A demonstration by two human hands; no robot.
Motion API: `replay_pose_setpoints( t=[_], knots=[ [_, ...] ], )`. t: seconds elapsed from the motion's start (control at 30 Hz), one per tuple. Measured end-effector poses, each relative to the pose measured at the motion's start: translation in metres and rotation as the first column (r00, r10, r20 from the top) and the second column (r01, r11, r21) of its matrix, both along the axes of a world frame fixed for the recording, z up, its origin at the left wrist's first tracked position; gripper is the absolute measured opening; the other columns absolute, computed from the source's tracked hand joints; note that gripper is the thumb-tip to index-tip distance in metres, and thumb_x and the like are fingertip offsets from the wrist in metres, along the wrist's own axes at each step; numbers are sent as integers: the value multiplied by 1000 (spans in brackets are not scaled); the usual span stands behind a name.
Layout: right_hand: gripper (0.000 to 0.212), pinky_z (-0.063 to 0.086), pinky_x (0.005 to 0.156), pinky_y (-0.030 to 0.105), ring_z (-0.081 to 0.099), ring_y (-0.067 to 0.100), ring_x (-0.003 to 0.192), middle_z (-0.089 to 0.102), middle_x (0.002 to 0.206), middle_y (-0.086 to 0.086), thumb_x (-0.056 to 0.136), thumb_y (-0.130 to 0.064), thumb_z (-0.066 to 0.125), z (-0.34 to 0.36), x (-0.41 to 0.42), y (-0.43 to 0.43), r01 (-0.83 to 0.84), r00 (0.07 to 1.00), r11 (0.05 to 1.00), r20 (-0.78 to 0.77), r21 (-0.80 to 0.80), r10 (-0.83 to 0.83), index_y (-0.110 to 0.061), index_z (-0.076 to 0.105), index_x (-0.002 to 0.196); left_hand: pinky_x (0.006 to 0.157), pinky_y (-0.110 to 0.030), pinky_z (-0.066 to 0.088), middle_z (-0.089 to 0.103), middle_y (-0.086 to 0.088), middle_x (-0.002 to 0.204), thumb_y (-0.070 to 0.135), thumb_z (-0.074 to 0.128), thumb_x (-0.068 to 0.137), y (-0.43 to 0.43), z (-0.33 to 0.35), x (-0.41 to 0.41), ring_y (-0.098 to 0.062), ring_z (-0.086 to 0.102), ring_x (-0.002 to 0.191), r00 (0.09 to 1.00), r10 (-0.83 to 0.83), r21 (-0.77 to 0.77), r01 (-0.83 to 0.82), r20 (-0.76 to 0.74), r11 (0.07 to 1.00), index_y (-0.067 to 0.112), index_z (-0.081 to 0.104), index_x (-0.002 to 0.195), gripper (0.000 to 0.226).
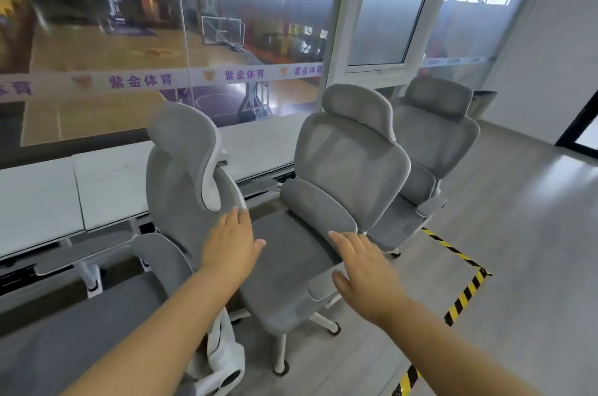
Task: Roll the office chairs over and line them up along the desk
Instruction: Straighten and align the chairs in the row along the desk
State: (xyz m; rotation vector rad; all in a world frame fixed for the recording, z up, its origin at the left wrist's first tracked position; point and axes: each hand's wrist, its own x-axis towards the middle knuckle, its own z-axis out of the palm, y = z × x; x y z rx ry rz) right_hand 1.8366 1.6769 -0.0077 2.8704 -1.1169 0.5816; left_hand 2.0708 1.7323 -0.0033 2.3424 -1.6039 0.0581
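Three grey mesh office chairs stand by the long white desk (106, 179). The near chair (181, 175) is at the left, turned sideways to the desk. The middle chair (349, 166) faces me, and the far chair (433, 140) stands behind it to the right. My left hand (231, 247) is flat with straight fingers, its fingertips at the rear edge of the near chair's backrest. My right hand (365, 269) is spread open over the middle chair's seat and right armrest, holding nothing; whether it touches is unclear.
A glass wall (129, 39) runs behind the desk, with a white window frame (343, 23) at its right. Yellow-black hazard tape (466, 292) marks the grey floor to the right. A dark doorway (582, 127) lies at the far right.
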Motion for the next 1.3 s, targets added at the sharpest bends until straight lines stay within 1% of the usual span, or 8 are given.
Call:
replay_pose_setpoints(
  t=[0.1, 0.37, 0.53, 0.73, 0.97, 1.07, 1.17, 1.3],
  knots=[
    [59, 46, 92, 36, 52, 24, 107, 55, 121, 3, 75, -17, 57, -8, -3, -26, -37, 999, 999, -1, 21, 37, -10, 47, 133, 108, -32, 29, 12, -17, 154, 29, 47, 95, -16, -8, -4, -27, 21, 139, 997, 71, 80, -68, -33, 994, 4, 13, 145, 66],
    [65, 51, 81, 28, 52, 16, 99, 61, 110, 0, 60, -16, 74, -5, -6, -81, -254, 967, 964, 4, -78, 255, -11, 53, 122, 99, -31, 37, 12, -13, 155, -7, 40, 88, -19, -4, -30, -25, 35, 131, 970, 236, 69, -233, -48, 970, 6, 14, 145, 64],
    [65, 52, 81, 32, 58, 23, 99, 59, 112, 5, 64, -18, 72, -19, -7, -94, -412, 911, 909, -27, -60, 411, -9, 50, 125, 98, -34, 41, 31, -11, 147, -11, 40, 85, -3, -4, -53, -25, 43, 123, 951, 307, 47, -305, -37, 951, 7, 24, 142, 62],
    [69, 53, 83, 33, 56, 21, 99, 59, 110, 4, 64, -19, 75, -26, 4, -88, -561, 828, 825, -30, -70, 560, -10, 47, 126, 96, -31, 42, 22, -4, 153, -9, 44, 83, 32, -14, -70, -22, 43, 125, 927, 376, 65, -374, -11, 925, 12, 15, 147, 73],
    [66, 52, 80, 35, 62, 24, 94, 62, 108, 5, 61, -13, 80, -27, 27, -67, -654, 753, 751, 18, -85, 658, -8, 54, 122, 105, -27, 31, 16, 1, 155, -6, 47, 84, 86, -17, -80, -18, 27, 136, 892, 449, 55, -452, 47, 890, 18, 5, 149, 82],
    [64, 51, 77, 33, 61, 24, 93, 61, 107, 3, 63, -14, 78, -21, 40, -53, -680, 730, 730, 33, -73, 683, -9, 54, 122, 96, -31, 42, 34, -2, 145, -7, 54, 78, 109, -19, -81, -22, 41, 124, 873, 483, -9, -483, 75, 875, 16, 17, 148, 83],
    [62, 50, 77, 33, 60, 25, 96, 61, 109, 4, 64, -13, 77, -14, 53, -43, -699, 709, 710, 45, -87, 703, -8, 56, 122, 70, -38, 53, 59, -9, 116, -15, 66, 59, 131, -22, -77, -30, 61, 96, 870, 481, -105, -471, 111, 876, 10, 48, 131, 78],
    [61, 48, 86, 34, 58, 24, 104, 61, 115, 5, 67, -13, 74, -8, 66, -32, -714, 692, 694, 54, -95, 720, -7, 55, 125, 47, -31, 51, 63, -3, 96, -15, 71, 40, 156, -26, -67, -24, 63, 77, 849, 508, -130, -493, 144, 860, 14, 55, 113, 80]
  ],
)
